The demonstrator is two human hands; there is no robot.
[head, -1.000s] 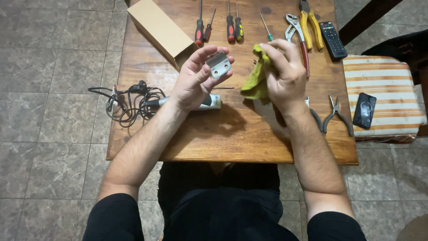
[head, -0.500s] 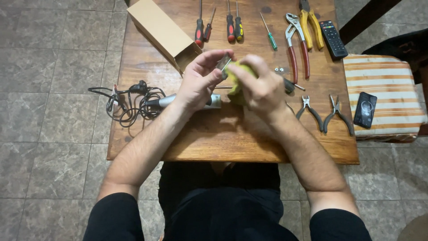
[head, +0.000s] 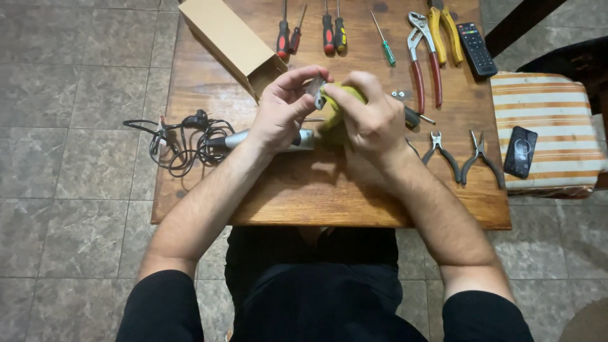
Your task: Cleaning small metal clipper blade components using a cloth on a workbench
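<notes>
One metal blade (head: 315, 85) (long axis upright)

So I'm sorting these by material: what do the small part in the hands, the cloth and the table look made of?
The small part in the left hand looks like bare metal: grey, with a dull shine. The cloth under the right hand seems soft fabric, yellow-green and crumpled. The table is wood, brown with visible grain and a slight gloss.

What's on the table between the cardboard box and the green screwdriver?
Head view: four screwdrivers lie between the cardboard box and green screwdriver, handles red or black.
</notes>
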